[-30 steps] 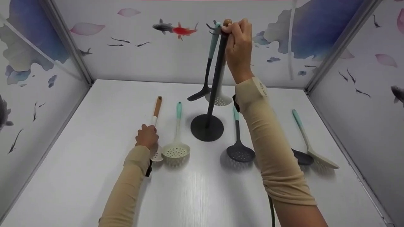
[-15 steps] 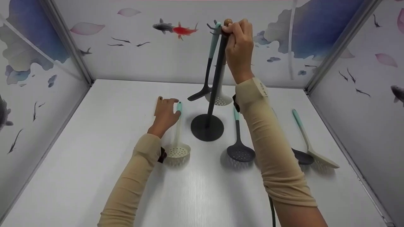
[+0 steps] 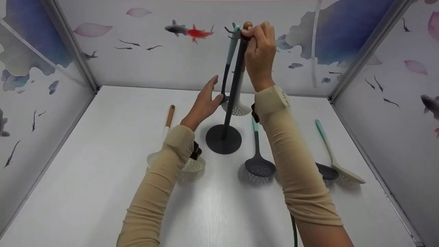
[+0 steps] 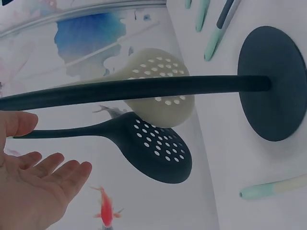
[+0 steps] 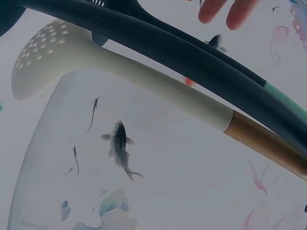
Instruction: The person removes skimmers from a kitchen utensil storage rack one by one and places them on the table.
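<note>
Left hand (image 4: pixel 36 191), fingers (image 4: pixel 76 178) loosely extended, near dark skimmer (image 4: pixel 139 153), black pole (image 4: pixel 120 90) to its right, pale skimmer (image 4: pixel 163 112) beyond the pole, round base (image 4: pixel 276 115) on white desk (image 4: pixel 230 163), mint handles (image 4: pixel 211 47) on both sides

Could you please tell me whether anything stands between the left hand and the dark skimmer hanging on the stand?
Nothing visible does: in the left wrist view, the left hand is right beside the dark skimmer, and the black pole and pale skimmer appear higher in that picture, not between.

The white table (image 3: pixel 212 212) bears a black stand (image 3: pixel 232 97); pale and dark utensils (image 3: pixel 260 167) lie on either side.
</note>
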Tool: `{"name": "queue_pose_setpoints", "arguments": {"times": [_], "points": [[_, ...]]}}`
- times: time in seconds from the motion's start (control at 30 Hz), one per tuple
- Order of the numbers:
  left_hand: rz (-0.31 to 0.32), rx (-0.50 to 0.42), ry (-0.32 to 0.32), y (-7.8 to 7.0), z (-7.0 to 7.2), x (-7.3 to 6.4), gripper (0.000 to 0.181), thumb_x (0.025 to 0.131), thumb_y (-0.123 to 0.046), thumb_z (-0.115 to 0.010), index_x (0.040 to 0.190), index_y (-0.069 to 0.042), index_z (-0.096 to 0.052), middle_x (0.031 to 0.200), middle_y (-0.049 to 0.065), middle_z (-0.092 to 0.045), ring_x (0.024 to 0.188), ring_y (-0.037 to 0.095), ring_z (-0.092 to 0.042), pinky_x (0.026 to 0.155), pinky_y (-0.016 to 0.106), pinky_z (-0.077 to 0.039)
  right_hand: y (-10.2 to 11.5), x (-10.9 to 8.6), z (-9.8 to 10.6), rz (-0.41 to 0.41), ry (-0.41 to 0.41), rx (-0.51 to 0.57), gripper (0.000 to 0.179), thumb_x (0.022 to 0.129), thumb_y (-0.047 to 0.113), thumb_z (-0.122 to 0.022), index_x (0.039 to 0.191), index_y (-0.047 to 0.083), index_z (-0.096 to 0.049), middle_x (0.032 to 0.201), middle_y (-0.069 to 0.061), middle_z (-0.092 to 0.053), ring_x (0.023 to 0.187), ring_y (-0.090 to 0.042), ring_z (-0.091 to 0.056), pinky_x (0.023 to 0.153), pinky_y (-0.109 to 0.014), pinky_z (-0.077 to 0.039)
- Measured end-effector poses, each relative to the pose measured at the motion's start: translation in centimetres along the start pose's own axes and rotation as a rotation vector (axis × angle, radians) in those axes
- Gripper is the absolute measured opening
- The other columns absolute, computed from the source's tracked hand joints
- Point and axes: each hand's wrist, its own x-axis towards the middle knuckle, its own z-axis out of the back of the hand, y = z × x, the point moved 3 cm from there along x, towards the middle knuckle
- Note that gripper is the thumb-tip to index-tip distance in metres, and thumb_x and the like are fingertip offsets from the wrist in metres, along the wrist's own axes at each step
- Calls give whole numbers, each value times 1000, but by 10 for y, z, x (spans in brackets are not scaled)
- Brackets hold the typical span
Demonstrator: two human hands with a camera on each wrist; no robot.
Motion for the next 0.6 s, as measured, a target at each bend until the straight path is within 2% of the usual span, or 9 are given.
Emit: {"name": "queue_pose_setpoints", "arguments": {"times": [0.17, 0.3, 0.43, 0.6], "points": [[2, -99, 30, -5, -5, 12, 64, 97, -18, -41, 151, -16, -5, 155, 10, -19, 142, 25, -21, 115, 40, -21, 3, -1, 0, 6, -5, -11, 25, 93, -2, -41, 84, -3, -65, 82, -12, -48, 85, -22, -47, 78, -21, -43], [10, -135, 36, -5, -9, 17, 64, 98, -17, -39, 150, -14, -3, 153, 12, -24, 140, 29, -24, 113, 42, -25, 2, -2, 1, -12, -9, 5, 26, 93, -2, -42, 83, -3, -66, 82, -13, -50, 84, -22, -48, 78, -20, -43], [4, -147, 5, -5, -11, 16, 58, 98, -15, -38, 150, -13, -11, 145, 14, -36, 133, 29, -36, 108, 41, -34, 0, -3, 4, -47, -24, 43, 27, 92, -4, -42, 82, -3, -67, 80, -12, -52, 83, -20, -51, 78, -19, -45], [-43, -149, -70, -7, -9, 13, 50, 98, -16, -40, 145, -10, -28, 131, 15, -48, 116, 25, -50, 97, 37, -43, 1, 1, 7, -60, -37, 123, 29, 92, -7, -39, 81, -6, -66, 82, -17, -57, 85, -22, -57, 81, -20, -49]]}}
